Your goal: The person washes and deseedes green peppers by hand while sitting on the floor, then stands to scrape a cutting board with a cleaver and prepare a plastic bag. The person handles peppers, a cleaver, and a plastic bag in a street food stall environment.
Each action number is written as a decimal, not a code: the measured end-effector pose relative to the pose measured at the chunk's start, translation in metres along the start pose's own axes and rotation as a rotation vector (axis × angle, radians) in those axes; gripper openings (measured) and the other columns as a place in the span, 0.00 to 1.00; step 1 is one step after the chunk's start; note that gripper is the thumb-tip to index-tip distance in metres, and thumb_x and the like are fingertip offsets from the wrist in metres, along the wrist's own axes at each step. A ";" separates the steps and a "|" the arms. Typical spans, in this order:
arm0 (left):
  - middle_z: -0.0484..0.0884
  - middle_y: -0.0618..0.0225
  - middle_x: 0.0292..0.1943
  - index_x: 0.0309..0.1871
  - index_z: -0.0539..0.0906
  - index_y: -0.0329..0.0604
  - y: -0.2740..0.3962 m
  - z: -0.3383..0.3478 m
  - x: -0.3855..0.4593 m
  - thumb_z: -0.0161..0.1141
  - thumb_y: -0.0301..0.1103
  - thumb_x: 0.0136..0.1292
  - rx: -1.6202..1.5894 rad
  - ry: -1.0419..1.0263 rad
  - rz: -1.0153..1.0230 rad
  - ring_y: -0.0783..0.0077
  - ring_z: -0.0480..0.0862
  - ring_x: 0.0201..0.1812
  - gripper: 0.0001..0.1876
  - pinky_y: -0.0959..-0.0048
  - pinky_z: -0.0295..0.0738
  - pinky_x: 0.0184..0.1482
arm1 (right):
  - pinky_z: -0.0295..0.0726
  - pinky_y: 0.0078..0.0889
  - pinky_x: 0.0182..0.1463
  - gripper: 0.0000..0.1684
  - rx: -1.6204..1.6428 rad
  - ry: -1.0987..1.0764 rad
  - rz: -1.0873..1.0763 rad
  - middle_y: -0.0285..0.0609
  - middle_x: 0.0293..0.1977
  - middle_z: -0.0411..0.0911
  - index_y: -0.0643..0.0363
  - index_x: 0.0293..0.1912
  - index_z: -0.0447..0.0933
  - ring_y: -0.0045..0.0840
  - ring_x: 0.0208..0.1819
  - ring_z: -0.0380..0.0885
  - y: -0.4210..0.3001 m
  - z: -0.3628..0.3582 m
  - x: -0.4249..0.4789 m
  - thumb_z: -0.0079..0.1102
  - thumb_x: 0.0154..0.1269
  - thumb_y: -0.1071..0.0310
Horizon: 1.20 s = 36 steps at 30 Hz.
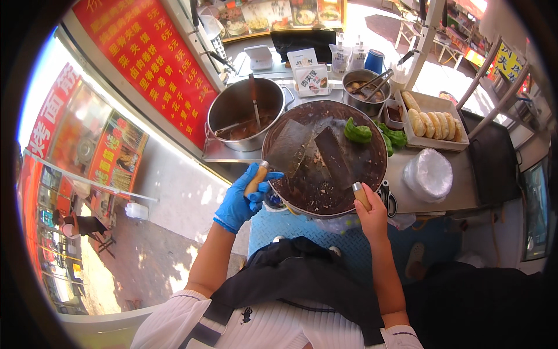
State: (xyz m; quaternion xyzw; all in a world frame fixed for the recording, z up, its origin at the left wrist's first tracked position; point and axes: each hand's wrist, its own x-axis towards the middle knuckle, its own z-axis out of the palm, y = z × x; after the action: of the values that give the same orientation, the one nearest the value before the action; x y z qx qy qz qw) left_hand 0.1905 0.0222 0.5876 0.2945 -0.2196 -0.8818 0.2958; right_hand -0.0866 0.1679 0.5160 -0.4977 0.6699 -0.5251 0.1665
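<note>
My left hand (242, 198), in a blue glove, grips the wooden handle of a broad cleaver (289, 146) whose blade lies over the left of a round, dark chopping block (322, 198). The wooden handle of a second, narrower cleaver (332, 152) is in my bare right hand (372, 213) at the block's lower right edge. Both blades slant up and left across the block. Small food scraps lie between and around them. Green peppers (358, 131) rest at the block's upper right, with more (394, 135) just beyond its rim.
Left of the block stands a large steel pot (244, 141) with a ladle. Behind are a smaller pot (366, 94) with tongs and a tray (440, 141) of flatbreads. Plastic bags (429, 174) and black-handled scissors (389, 200) are at right. A person's dark clothing (479, 305) shows at lower right.
</note>
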 end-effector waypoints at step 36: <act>0.77 0.70 0.20 0.41 0.82 0.40 0.005 -0.026 0.022 0.52 0.56 0.65 0.775 0.403 0.284 0.79 0.75 0.15 0.25 0.84 0.69 0.14 | 0.77 0.38 0.34 0.29 -0.663 0.119 -0.135 0.42 0.37 0.69 0.49 0.60 0.68 0.38 0.34 0.77 0.014 0.052 0.085 0.62 0.58 0.63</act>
State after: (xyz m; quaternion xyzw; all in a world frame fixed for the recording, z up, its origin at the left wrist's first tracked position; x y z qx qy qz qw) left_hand 0.1946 -0.0011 0.5627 0.5161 -0.5096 -0.6104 0.3184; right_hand -0.0929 0.0681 0.5090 -0.5366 0.7781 -0.3168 -0.0788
